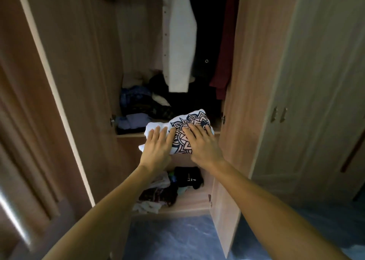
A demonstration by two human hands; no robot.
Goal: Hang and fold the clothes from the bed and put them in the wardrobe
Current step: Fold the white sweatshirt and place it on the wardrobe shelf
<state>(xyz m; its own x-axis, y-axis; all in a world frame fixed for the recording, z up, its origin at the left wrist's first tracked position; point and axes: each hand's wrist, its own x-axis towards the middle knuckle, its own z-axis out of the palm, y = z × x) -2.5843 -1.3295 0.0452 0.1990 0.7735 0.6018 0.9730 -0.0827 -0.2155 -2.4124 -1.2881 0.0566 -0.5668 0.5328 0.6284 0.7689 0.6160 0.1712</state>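
Observation:
A folded white T-shirt with a dark mandala print (189, 121) lies at the front edge of the wardrobe's middle shelf (130, 135), partly overhanging it. My left hand (158, 145) lies flat on the shirt's plain left part, fingers straight. My right hand (201, 141) rests flat on the print, fingers spread. Whether my thumbs reach under the shirt is hidden. The wardrobe (254, 62) stands open in front of me.
Loose blue and dark clothes (136, 109) fill the left of the same shelf. A white shirt (177, 42), a black garment and a dark red garment (225, 52) hang above. More clothes (167, 188) lie on the bottom shelf. Open doors (65, 82) flank both sides.

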